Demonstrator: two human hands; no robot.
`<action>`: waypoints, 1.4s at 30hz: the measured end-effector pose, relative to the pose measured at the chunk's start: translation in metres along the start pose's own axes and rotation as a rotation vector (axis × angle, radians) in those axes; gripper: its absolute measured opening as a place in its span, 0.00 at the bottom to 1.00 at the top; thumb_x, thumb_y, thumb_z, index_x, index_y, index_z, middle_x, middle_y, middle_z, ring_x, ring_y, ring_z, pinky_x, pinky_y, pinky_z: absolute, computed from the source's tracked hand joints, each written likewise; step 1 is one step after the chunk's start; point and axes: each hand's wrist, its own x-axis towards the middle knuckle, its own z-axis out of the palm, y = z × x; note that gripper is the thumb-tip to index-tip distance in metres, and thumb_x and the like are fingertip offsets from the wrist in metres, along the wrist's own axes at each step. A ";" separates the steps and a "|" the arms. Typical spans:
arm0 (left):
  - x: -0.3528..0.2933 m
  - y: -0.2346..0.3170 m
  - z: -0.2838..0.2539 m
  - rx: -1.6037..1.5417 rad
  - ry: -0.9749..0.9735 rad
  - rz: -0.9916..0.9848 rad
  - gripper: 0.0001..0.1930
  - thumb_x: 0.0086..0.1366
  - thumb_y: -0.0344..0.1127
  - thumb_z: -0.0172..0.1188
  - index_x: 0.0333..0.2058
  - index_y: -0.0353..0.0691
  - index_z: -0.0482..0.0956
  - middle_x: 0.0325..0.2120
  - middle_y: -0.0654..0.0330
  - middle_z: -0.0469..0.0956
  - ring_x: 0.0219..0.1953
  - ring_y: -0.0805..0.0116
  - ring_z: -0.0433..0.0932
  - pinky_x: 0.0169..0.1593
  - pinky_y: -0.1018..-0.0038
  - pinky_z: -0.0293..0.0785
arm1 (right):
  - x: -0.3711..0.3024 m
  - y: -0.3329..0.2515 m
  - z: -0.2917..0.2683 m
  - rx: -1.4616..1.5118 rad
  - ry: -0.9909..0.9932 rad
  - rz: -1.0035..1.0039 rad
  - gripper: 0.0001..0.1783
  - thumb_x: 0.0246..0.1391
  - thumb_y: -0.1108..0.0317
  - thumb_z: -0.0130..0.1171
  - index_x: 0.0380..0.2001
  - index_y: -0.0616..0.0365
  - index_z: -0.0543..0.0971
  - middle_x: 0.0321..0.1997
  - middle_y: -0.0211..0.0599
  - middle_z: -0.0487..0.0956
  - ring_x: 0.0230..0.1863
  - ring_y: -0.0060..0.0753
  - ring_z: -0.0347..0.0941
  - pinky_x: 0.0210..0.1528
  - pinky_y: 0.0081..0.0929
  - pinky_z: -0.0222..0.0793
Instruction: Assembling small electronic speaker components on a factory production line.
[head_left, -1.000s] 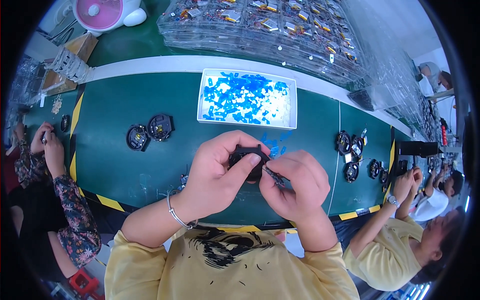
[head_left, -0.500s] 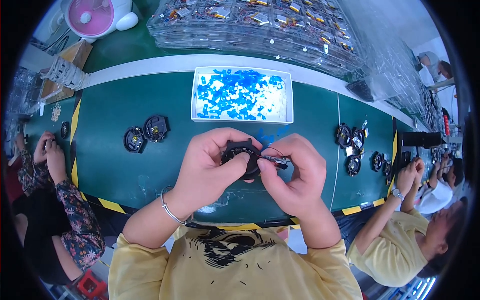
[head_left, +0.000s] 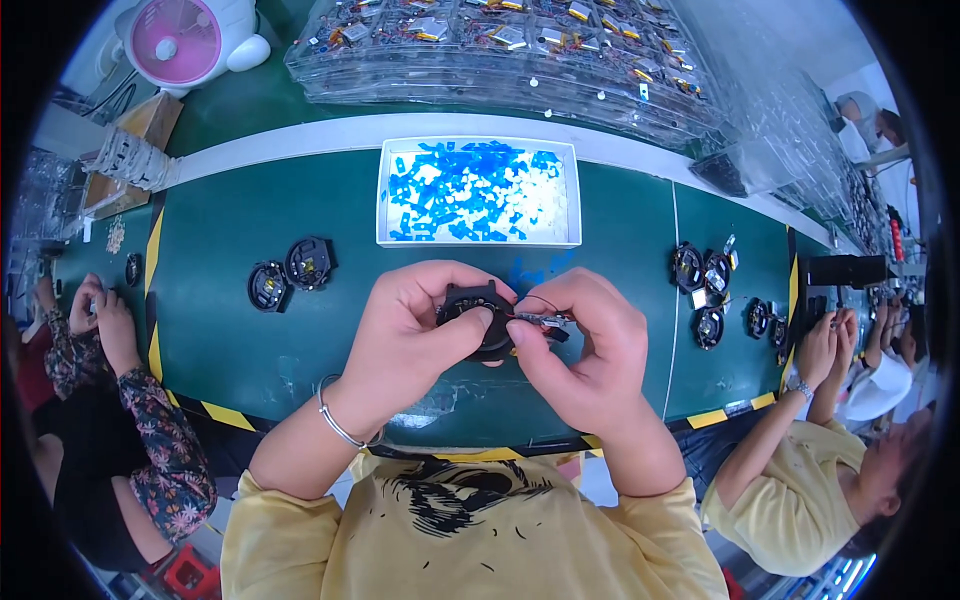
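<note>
A round black watch case [head_left: 476, 303] with lugs is gripped in my left hand [head_left: 418, 318], the thumb pressed into its open inside. My right hand [head_left: 592, 345] pinches a small electronic part with wires [head_left: 545, 320] at the case's right side, thumb and forefinger closed on it. A thin dark wire loops up over that part. My fingers hide much of the case's inside and where the wires meet it. Just beyond my hands, a few loose blue film pieces [head_left: 535, 272] lie on the green table [head_left: 330, 375].
A white box [head_left: 379, 215] of blue film pieces stands ahead. Two black cases [head_left: 309, 262] lie left, several more cases [head_left: 709, 327] right. Clear trays [head_left: 400, 85] of wired parts are stacked behind. Co-workers sit on both sides; a pink-and-white fan [head_left: 178, 40] stands far left.
The view has shifted slightly. My hands keep the same hold on the watch case and the wired part, with hardly any visible movement.
</note>
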 end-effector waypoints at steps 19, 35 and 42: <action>0.004 -0.004 -0.010 0.072 -0.081 0.020 0.03 0.56 0.19 0.54 0.27 0.33 0.72 0.32 0.58 0.78 0.33 0.79 0.75 0.36 0.80 0.75 | 0.000 0.001 0.001 -0.019 -0.020 -0.078 0.08 0.38 0.81 0.63 0.25 0.62 0.76 0.25 0.36 0.76 0.24 0.28 0.71 0.26 0.21 0.65; -0.013 -0.011 0.009 0.331 -0.116 0.363 0.20 0.59 0.13 0.47 0.51 0.31 0.71 0.47 0.56 0.74 0.50 0.72 0.72 0.51 0.79 0.68 | -0.007 0.016 -0.003 0.367 -0.062 0.198 0.13 0.44 0.83 0.59 0.36 0.61 0.75 0.40 0.31 0.71 0.42 0.21 0.67 0.43 0.19 0.63; -0.010 -0.021 0.016 0.391 -0.021 0.529 0.25 0.57 0.13 0.49 0.54 0.37 0.72 0.41 0.59 0.69 0.41 0.77 0.70 0.40 0.86 0.66 | -0.015 0.019 0.015 0.865 -0.030 0.380 0.11 0.49 0.82 0.53 0.38 0.61 0.76 0.42 0.32 0.68 0.46 0.24 0.66 0.48 0.22 0.62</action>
